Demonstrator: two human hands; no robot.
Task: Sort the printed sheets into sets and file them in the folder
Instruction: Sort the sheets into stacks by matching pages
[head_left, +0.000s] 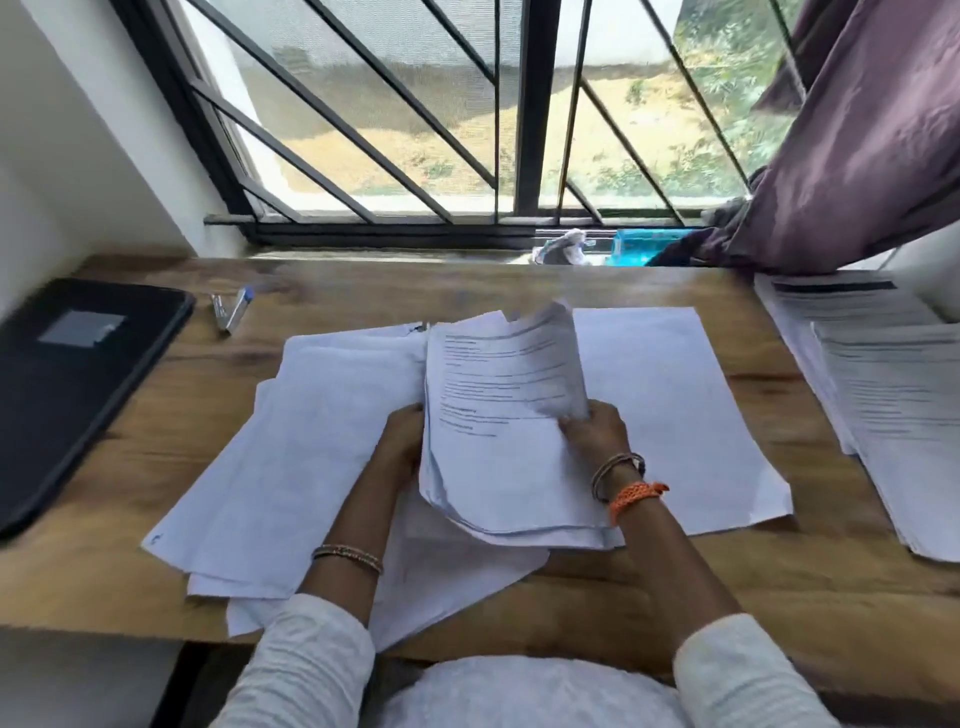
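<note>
A bundle of printed sheets (498, 457) is lifted off the wooden desk (779, 597) at its middle. My left hand (402, 436) grips the bundle's left edge, its fingers hidden behind the paper. My right hand (597, 428) pinches the top sheet (540, 364) at its right edge, and that sheet curls up and is blurred. Blank-side sheets (291, 467) lie spread to the left under my arm, and a white pile (691, 415) lies to the right. A dark closed folder (67, 389) rests at the desk's left end.
Two stacks of printed pages (893, 415) lie along the right edge of the desk. Two pens (231, 312) lie beside the folder. A barred window (415, 130) runs behind the desk, with a purple curtain (857, 130) hanging at the right.
</note>
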